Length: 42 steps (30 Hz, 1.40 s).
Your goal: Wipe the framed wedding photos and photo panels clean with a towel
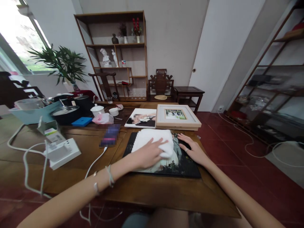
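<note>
A dark photo panel (pixel 187 167) with a printed picture of people lies flat near the table's front edge. On its left and middle part rests a folded white cloth (pixel 142 139). My left hand (pixel 152 153) lies on top of this cloth, palm down with fingers spread, pressing rather than gripping it. My right hand (pixel 194 151) is flat at the panel's right side, fingers stretched over its surface and holding nothing. The cloth and my left forearm hide part of the printed picture.
Behind the panel are a white-framed photo (pixel 175 114) and a white photo print (pixel 140 117). Leftward stand a phone (pixel 110 134) on a white cable, a white box (pixel 65 153), a blue box (pixel 82 121), a lidded cup (pixel 97 110) and a light-blue basin (pixel 30 114).
</note>
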Each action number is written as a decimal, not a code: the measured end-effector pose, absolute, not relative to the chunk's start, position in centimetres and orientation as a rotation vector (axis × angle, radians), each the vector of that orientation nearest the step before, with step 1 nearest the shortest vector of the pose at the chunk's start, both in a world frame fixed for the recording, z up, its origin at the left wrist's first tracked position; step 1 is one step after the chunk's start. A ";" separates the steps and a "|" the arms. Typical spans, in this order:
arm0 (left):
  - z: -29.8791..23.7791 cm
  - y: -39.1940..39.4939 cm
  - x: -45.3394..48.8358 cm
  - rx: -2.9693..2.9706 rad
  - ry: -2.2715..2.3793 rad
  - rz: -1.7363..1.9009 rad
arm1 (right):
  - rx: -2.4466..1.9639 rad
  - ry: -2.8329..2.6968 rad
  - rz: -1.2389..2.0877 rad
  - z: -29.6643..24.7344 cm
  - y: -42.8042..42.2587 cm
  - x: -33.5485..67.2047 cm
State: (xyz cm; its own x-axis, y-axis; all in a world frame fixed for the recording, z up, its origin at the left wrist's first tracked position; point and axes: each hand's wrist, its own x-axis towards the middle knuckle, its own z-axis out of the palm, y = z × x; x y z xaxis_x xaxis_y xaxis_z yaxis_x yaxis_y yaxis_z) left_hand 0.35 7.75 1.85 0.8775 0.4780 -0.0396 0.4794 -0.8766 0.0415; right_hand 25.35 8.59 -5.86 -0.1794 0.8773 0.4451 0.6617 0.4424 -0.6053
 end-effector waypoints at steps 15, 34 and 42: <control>1.0 2.0 -0.4 3.152 0.609 -0.005 | -1.306 -1.948 0.357 -5.8 8.5 25.4; 2.0 12.2 -1.0 2.959 0.935 0.007 | -1.316 -1.919 0.386 -5.7 8.5 25.4; 1.9 1.8 -2.2 3.114 0.741 -0.111 | -1.303 -1.922 0.370 -5.6 8.4 25.2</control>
State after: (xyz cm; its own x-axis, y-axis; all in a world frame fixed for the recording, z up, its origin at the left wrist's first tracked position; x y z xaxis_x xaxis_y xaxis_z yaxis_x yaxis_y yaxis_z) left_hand -2.19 1.82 1.88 0.8907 0.4515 -0.0531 0.4473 -0.8912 -0.0756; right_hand 25.24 8.41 -5.57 -0.1808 0.8835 0.4321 0.6601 0.4347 -0.6126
